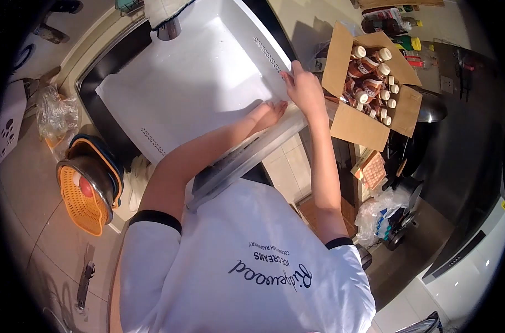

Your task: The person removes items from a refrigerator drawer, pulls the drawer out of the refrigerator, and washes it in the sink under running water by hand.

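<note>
A large white plastic tub (191, 89), with small hole patterns in its side walls, sits tilted over the dark sink (109, 125). Its inside looks wet, with a few small specks. My right hand (306, 91) is closed around the rim at the right corner, thumb toward the inside. Lower down, my left hand (268, 115) reaches inside by the near right corner, fingers bent together against the wall. What those fingers hold, if anything, is hidden. The faucet (169, 29), with a pale cloth (165, 10) over it, stands at the tub's far edge.
Right of the tub, an open cardboard box (359, 132) holds several brown bottles with white caps. A wok (430, 108) is beyond it. At left are an orange basket (77, 202) with a metal bowl (100, 180) and a clear plastic bag (57, 114).
</note>
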### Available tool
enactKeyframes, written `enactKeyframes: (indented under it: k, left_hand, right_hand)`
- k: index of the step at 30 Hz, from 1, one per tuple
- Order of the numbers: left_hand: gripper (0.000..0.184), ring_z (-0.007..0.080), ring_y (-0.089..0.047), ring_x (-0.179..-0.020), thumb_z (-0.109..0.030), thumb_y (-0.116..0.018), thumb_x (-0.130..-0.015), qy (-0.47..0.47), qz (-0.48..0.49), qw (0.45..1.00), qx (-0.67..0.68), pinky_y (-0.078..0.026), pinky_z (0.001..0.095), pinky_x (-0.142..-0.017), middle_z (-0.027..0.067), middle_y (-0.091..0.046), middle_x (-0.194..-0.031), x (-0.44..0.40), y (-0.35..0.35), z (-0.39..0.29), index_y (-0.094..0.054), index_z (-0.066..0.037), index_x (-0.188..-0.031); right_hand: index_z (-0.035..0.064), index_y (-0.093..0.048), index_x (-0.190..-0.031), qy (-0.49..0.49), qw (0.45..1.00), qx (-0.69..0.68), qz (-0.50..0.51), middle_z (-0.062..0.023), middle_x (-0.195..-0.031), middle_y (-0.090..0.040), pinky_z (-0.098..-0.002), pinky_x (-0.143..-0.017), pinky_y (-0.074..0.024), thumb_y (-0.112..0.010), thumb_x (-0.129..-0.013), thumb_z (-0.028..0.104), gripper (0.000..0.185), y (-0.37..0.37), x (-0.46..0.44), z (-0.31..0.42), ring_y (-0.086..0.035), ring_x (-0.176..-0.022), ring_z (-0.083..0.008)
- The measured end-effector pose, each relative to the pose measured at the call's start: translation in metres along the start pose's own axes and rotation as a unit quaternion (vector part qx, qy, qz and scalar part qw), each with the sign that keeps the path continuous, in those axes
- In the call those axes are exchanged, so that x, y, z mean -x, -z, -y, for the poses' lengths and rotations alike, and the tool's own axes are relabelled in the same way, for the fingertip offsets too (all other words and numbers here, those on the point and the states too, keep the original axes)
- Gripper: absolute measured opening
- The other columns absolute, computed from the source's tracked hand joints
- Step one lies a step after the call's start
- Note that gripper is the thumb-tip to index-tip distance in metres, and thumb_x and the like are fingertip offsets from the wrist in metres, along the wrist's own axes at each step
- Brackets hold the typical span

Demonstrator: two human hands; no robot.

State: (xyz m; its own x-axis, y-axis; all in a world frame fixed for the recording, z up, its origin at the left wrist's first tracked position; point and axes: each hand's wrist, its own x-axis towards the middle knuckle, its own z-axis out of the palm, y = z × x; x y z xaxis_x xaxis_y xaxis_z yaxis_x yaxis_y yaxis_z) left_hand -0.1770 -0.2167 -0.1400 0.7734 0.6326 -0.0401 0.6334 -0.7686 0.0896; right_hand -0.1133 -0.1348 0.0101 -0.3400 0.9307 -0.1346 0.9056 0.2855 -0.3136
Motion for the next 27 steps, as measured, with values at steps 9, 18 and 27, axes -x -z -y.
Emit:
enactKeyframes:
  k: [9, 18, 27]
  left_hand:
    - [0.022, 0.0183, -0.056, -0.056, -0.013, -0.043, -0.071, -0.085, -0.004, 0.994, 0.075, -0.045, 0.0291, -0.052, 0.0090, -0.054, -0.087, 0.020, 0.024, 0.019, -0.051, -0.003, -0.088]
    - [0.013, 0.0175, -0.051, -0.068, -0.014, -0.049, -0.064, 0.084, -0.191, 0.976, 0.063, -0.044, 0.0255, -0.057, 0.0041, -0.048, -0.073, 0.057, 0.027, 0.073, -0.050, -0.008, -0.075]
    - [0.016, 0.0200, -0.051, -0.081, -0.006, -0.050, -0.067, 0.211, -0.120, 0.967, 0.075, -0.044, 0.0311, -0.067, 0.0075, -0.049, -0.083, 0.079, 0.019, 0.115, -0.048, -0.007, -0.082]
  right_hand:
    - [0.0001, -0.040, -0.074, 0.005, 1.000, 0.002, -0.005, -0.0206, -0.060, -0.053, -0.0446, -0.053, -0.0414, -0.050, -0.077, 0.019, 0.022, 0.000, 0.000, -0.001, -0.053, -0.059, -0.0372]
    - [-0.0005, -0.039, -0.072, 0.017, 0.999, -0.012, -0.028, -0.0217, -0.057, -0.050, -0.0438, -0.048, -0.0380, -0.052, -0.077, 0.020, 0.025, -0.004, 0.000, -0.003, -0.050, -0.057, -0.0391]
    - [-0.0001, -0.039, -0.073, 0.009, 1.000, -0.013, -0.015, -0.0209, -0.056, -0.049, -0.0434, -0.048, -0.0382, -0.052, -0.077, 0.019, 0.024, -0.003, -0.001, -0.002, -0.050, -0.058, -0.0381]
